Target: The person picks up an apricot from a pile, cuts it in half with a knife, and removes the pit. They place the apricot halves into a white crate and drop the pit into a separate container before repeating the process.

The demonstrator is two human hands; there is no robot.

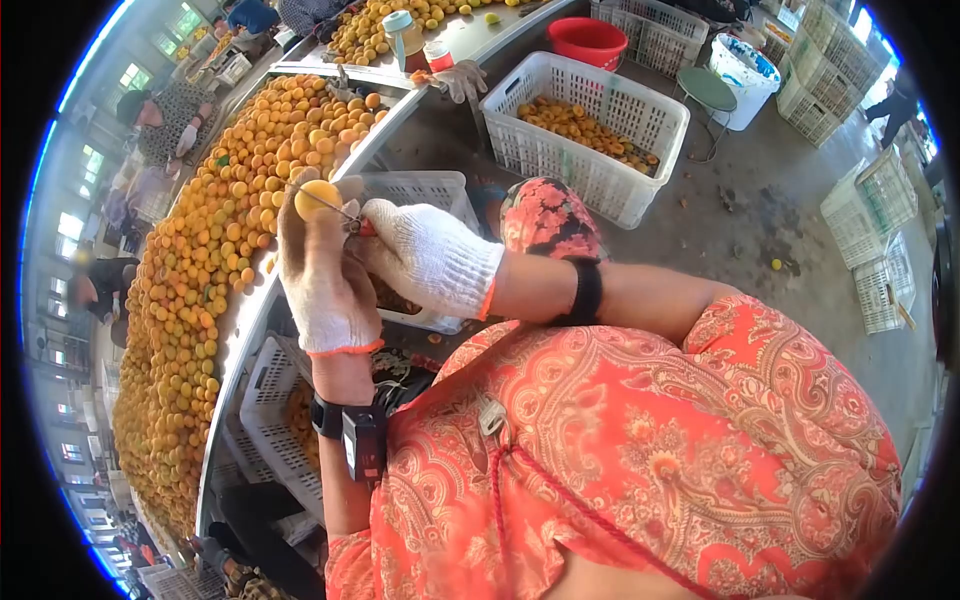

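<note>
My left hand (328, 270), in a white cotton glove with stained fingers, grips a yellow-orange apricot (318, 201) at its fingertips. Closed in a fist, my gloved right hand (430, 257) holds a small red-handled tool (362, 228). The tool's thin metal end reaches the apricot's side; its exact shape is too small to tell. Both hands are close together above a white plastic crate (425, 187), partly hidden by them. Left of my hands, a long heap of apricots (190, 300) covers the metal-edged table.
A large white crate (665, 150) of cut fruit stands on the floor beyond my right arm, near a red basin (588, 40), a green stool (706, 88) and a white bucket (744, 80). Another crate (262, 385) sits below the table edge. Co-workers (160, 120) are across the table.
</note>
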